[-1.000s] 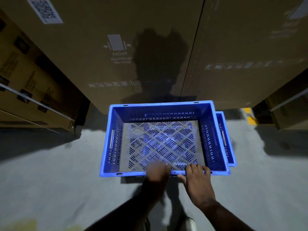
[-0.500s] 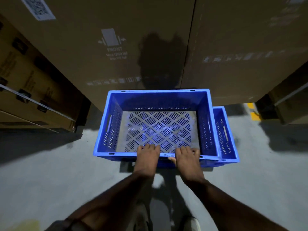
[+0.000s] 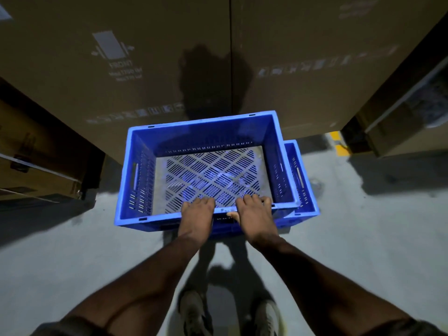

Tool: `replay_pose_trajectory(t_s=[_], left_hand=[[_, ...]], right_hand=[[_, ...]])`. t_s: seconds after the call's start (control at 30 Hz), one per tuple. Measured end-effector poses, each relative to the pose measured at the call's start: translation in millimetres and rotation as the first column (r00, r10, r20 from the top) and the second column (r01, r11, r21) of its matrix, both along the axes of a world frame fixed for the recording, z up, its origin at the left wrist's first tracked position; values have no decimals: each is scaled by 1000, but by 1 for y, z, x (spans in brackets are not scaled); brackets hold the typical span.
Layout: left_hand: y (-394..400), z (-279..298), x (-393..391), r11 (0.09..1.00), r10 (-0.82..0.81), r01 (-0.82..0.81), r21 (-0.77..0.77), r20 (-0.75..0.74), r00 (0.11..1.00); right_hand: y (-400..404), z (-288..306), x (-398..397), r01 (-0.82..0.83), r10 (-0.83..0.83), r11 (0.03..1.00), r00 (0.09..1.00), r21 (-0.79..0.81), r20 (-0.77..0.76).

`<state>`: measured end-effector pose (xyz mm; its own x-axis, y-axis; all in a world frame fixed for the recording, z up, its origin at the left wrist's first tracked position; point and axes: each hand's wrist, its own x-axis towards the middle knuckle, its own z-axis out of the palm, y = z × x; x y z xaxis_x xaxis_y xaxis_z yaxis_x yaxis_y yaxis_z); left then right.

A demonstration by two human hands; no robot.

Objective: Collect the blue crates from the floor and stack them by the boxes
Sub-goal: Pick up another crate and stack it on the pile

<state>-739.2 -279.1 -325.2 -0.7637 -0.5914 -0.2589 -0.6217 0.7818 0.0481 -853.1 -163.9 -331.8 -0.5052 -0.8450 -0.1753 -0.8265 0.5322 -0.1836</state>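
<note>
Top crate [image 3: 206, 166]: blue plastic, rectangular, open at the top. Side walls carry rows of vertical slots; each short wall has a handle cutout. The floor panel looks pale grey, with slots set in a diamond lattice. Nothing is visible inside it.
Top crate position: resting on or just above the lower crate, offset to the left and toward the person, so the two rims do not line up. Whether it is fully seated cannot be told.
Lower crate [image 3: 303, 180]: same blue, same slotted wall and handle cutout. Only its right side and part of its near wall show past the top crate. It stands on the floor [image 3: 60, 251].
Stack location: directly in front of the boxes [image 3: 145, 57], with the far rim of the top crate close to the box face.
Left hand [image 3: 196, 219]: on the near rim of the top crate, left of centre. Fingers [image 3: 203, 202] are curled over the rim into the crate, gripping the rim.
Right hand [image 3: 254, 219]: on the same rim, just right of the left hand. Fingers hooked over the rim, thumb on the outer wall, gripping the rim.
Boxes: tall brown cardboard, two side by side with a vertical seam between them; pale printed marks and the word FRONT on the left one.
Floor: grey concrete, dimly lit; a yellow mark [image 3: 339, 144] at the right.
Shoes [image 3: 230, 316]: two, pale, at the bottom edge.
</note>
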Motion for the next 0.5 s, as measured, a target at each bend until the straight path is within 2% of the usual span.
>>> replay_pose_trajectory(t_s=[0.23,0.37,0.5], left_hand=[[35,1,-8,997,-70,69,-33,-28,997],[43,-5,0,998,-60,56,-33,-107,992],[36,-12,0,997,-30,21,-73,-135,990]], right_hand=[[52,-20,0,40,-59,986,992,-163,-114],[60,-24,4,15,-55,969,987,-248,-154],[43,-17,-7,12,-26,986,996,-169,-86]])
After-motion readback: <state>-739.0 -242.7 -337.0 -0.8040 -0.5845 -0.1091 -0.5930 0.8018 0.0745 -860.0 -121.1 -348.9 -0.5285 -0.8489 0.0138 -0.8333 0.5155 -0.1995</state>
